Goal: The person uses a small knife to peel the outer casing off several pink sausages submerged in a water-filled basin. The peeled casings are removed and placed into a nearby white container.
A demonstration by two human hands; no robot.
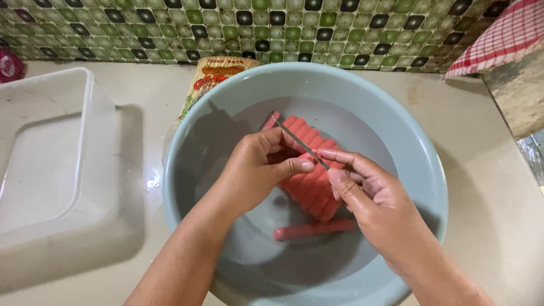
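Backdrop: green, white and black mosaic tile wall (340,28) runs along the far edge of a pale stone counter (487,187).
Basin: large round grey-blue plastic basin (396,130) sits at the counter's middle, reaching its near edge, with shallow water inside.
Sausages: block of red sausages packed side by side (309,184) lies at the basin's centre — 1 loose red sausage (314,229) rests apart near the basin's near wall.
Left hand: left hand (258,170) is curled over the block's left end, thumb pressed toward its top, fingers grasping the pack.
Right hand: right hand (368,192) pinches the handle end of a thin narrow metal blade (297,140) between thumb and fingertips; the blade slants up and left across the top of the block.
Contact: whether the blade tip touches the wrapping cannot be told.
Doing it well: my judgement is that the edge should stay shallow and angled away from the left thumb, so only the wrapper is scored — the left grip ought to hold the wet block steady against slipping.
Left side: clear rectangular plastic container (54,153) stands empty at the counter's left edge.
Far side: yellow packet of dry noodles (212,79) lies partly under the basin's far-left rim.
Right corner: red and white checked cloth (504,37) drapes over a block at the far right corner.
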